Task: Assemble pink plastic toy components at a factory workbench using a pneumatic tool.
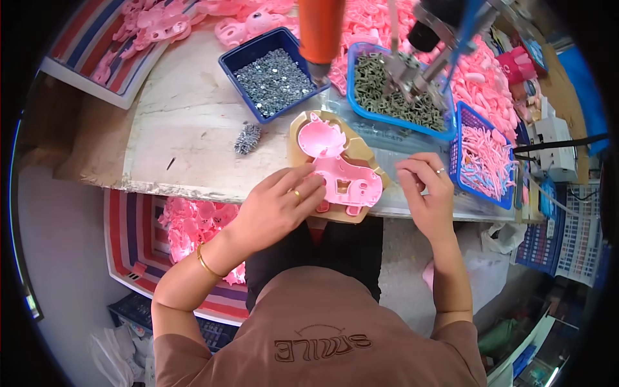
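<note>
A pink plastic toy shell half (345,174) lies hollow side up in a tan shaped holder (298,138) at the front edge of the bench. My left hand (287,197) rests on the shell's left side, its fingers stretched out over the edge. To the right of the holder, and apart from it, is my right hand (429,193). Its thumb and fingertips are drawn together; whether something small is between them is hidden. An orange power screwdriver (320,32) hangs tip down above the far side of the holder.
Behind the holder stand a dark blue bin of screws (271,80) and a blue tray of small dark green parts (393,90). A screw-covered clump (247,138) sits left. Pink strips fill a basket (483,161) at right. Striped boxes (122,232) hold pink shells. A metal arm (419,77) overhangs the tray.
</note>
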The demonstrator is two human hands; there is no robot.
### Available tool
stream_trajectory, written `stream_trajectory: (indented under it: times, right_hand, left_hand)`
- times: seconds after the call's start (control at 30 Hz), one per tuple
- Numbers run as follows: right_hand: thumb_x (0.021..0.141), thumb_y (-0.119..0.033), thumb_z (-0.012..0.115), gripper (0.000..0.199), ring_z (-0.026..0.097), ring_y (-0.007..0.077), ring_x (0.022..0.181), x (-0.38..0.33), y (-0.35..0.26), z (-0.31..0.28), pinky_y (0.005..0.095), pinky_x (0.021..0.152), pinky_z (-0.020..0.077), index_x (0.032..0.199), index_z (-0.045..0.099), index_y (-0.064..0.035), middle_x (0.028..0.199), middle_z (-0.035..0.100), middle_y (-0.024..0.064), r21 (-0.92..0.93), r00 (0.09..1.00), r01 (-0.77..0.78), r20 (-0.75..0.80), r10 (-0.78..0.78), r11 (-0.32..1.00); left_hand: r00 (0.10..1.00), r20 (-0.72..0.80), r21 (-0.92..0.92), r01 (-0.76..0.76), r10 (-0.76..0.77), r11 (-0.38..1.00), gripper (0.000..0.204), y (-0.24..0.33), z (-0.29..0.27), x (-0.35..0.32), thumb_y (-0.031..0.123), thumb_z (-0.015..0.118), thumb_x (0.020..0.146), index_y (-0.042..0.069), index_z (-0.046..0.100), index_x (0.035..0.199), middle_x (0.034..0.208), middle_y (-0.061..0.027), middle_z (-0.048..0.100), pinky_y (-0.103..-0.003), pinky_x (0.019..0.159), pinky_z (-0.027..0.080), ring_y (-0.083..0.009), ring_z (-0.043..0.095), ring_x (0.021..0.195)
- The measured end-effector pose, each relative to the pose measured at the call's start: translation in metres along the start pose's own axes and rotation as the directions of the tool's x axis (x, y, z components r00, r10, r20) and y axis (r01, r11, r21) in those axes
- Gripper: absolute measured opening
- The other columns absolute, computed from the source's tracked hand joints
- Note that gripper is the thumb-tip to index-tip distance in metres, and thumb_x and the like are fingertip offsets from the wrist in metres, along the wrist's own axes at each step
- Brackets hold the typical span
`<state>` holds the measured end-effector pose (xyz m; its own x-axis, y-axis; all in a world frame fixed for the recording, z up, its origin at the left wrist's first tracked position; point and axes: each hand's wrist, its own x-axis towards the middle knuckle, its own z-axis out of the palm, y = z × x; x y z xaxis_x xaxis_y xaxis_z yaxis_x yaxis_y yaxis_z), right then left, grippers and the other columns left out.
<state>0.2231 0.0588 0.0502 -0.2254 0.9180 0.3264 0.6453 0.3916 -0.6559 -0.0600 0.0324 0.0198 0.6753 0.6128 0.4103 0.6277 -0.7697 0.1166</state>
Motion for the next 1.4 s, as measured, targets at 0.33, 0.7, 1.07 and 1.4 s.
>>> stream_trajectory:
  times: [0.33, 0.7, 1.07, 1.4]
  right_hand:
    - [0.078, -0.017, 0.079, 0.054, 0.055, 0.0324, 0.116, -0.013, 0.005, 0.010, 0.0412, 0.099, 0.0453, 0.128, 0.059, -0.0062, 0.125, 0.058, 0.0105, -0.046, 0.946, 0.158, 0.293, -0.138, 0.986]
    - [0.077, -0.020, 0.079, 0.053, 0.058, 0.0282, 0.102, -0.014, 0.006, 0.019, 0.0403, 0.085, 0.0459, 0.126, 0.062, -0.0101, 0.113, 0.064, 0.0064, -0.134, 0.949, 0.233, 0.247, -0.195, 0.963]
    - [0.078, -0.026, 0.078, 0.045, 0.061, 0.0248, 0.092, -0.011, 0.008, 0.018, 0.0388, 0.078, 0.0424, 0.119, 0.065, -0.0126, 0.107, 0.063, 0.0035, -0.182, 0.947, 0.229, 0.268, -0.176, 0.956]
    - [0.084, -0.018, 0.074, 0.032, 0.063, 0.0210, 0.085, 0.014, 0.016, -0.001, 0.0327, 0.072, 0.0490, 0.113, 0.067, -0.0065, 0.103, 0.065, 0.0065, 0.086, 0.877, -0.121, 0.475, 0.066, 0.989]
  left_hand:
    - [0.971, -0.016, -0.207, 0.229, -0.237, 0.951, 0.058, 0.018, 0.009, 0.018, 0.024, 0.077, 0.078, 0.007, 0.057, 0.130, 0.136, -0.0101, 0.054, -0.042, 0.102, 0.046, -0.0321, 0.051, 0.125]
    - [0.955, 0.049, -0.150, 0.295, -0.291, 0.944, 0.064, 0.028, 0.033, 0.039, 0.037, 0.070, 0.085, 0.004, 0.050, 0.136, 0.144, -0.0155, 0.047, -0.048, 0.113, 0.031, -0.0354, 0.043, 0.133]
    - [0.947, 0.020, -0.152, 0.321, -0.322, 0.935, 0.063, 0.030, 0.038, 0.041, 0.028, 0.074, 0.082, 0.005, 0.052, 0.136, 0.143, -0.0118, 0.049, -0.046, 0.108, 0.037, -0.0347, 0.046, 0.129]
    - [0.946, 0.016, -0.166, 0.321, -0.323, 0.932, 0.062, 0.028, 0.042, 0.038, 0.029, 0.074, 0.081, 0.003, 0.053, 0.133, 0.142, -0.0118, 0.049, -0.046, 0.109, 0.036, -0.0340, 0.046, 0.128]
